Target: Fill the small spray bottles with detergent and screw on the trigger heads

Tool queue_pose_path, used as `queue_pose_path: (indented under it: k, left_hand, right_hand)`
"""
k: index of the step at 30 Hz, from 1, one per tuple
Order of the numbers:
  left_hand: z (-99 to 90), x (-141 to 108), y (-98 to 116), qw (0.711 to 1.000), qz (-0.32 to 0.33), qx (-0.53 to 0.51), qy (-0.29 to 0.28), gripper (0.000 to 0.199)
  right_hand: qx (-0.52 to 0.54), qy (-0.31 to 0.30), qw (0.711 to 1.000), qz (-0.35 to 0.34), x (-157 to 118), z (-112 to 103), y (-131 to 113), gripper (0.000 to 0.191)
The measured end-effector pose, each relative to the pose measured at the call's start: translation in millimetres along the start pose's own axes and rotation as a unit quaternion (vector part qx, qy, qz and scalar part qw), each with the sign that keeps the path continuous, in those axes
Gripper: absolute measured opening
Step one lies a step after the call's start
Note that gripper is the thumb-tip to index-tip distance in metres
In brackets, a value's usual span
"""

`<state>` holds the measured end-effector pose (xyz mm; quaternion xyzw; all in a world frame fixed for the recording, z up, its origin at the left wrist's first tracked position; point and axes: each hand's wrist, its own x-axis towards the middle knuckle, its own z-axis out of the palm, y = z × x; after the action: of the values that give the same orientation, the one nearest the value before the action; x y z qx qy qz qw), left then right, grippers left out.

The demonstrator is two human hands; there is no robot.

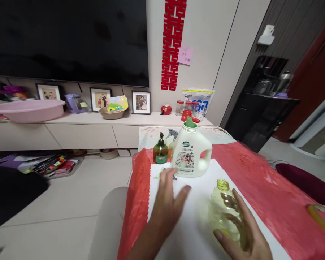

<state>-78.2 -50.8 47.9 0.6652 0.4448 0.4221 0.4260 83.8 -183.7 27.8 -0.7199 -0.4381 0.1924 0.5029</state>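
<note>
My right hand (246,231) is wrapped round a clear yellow-green bottle (224,213), thumb in front and fingers along its right side. The bottle's neck is uncapped, and it stands close to upright over the white sheet (192,202). My left hand (169,198), thumb and fingers apart, holds nothing visible. Just behind its fingertips lies a small dark and pale-green piece (174,177), partly hidden by them. Beyond stands a large cream detergent jug (191,155) with a green spout. A brown-green pump bottle (160,151) is left of it, with a grey spray head (172,133) showing between.
Red plastic covering (249,169) lies over the table, with a roll of yellow tape (322,218) at the right edge. Behind, a low cabinet (83,131) carries a pink basin (34,110), photo frames, red-lidded jars (179,108) and a plastic pouch (199,99).
</note>
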Motion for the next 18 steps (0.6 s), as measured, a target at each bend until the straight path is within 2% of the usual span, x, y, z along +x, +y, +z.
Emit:
queue_pose_path:
  k: [2, 3, 4, 6, 8, 9, 12, 14, 16, 18]
  left_hand:
    - [11.1, -10.9, 16.9, 0.977, -0.048, -0.131, -0.164, 0.073]
    - [17.9, -13.4, 23.0, 0.957, -0.067, -0.191, -0.206, 0.086]
    - [24.7, -13.7, 27.1, 0.943, -0.078, -0.238, -0.218, 0.092]
    - [36.9, -9.0, 28.4, 0.936, -0.087, -0.282, -0.195, 0.083]
    - [45.9, -0.9, 21.3, 0.955, -0.082, -0.248, -0.142, 0.068]
    - [49.4, 2.9, 15.4, 0.967, -0.081, -0.212, -0.115, 0.066]
    - [58.4, 9.2, -5.6, 0.989, -0.088, -0.105, -0.053, 0.073]
    - [64.0, 9.5, -18.4, 0.995, -0.068, -0.064, -0.035, 0.074]
    - [68.9, 8.4, -27.8, 0.999, -0.036, -0.033, -0.015, 0.073]
    - [72.5, 6.8, -33.8, 1.000, -0.021, -0.007, 0.000, 0.074]
  right_hand:
    - [0.011, -0.011, 0.999, -0.050, 7.6, 11.3, -2.7, 0.088]
    - [0.013, -0.023, 0.997, -0.079, 12.4, 15.2, -3.8, 0.087]
    - [0.017, -0.044, 0.993, -0.106, 18.5, 17.1, -4.3, 0.087]
    - [0.037, -0.128, 0.981, -0.140, 36.0, 13.4, -2.9, 0.086]
    - [0.074, -0.216, 0.965, -0.127, 62.0, 1.7, 1.8, 0.080]
    - [0.084, -0.230, 0.963, -0.111, 77.7, -5.2, 4.9, 0.074]
    - [0.088, -0.112, 0.988, -0.052, 129.2, -19.4, 14.0, 0.067]
    - [0.087, -0.050, 0.994, -0.036, 161.3, -17.7, 17.1, 0.067]
    - [0.088, -0.044, 0.995, -0.028, 188.3, -6.8, 16.8, 0.055]
    - [0.092, -0.075, 0.993, -0.027, 209.4, 9.9, 14.4, 0.036]
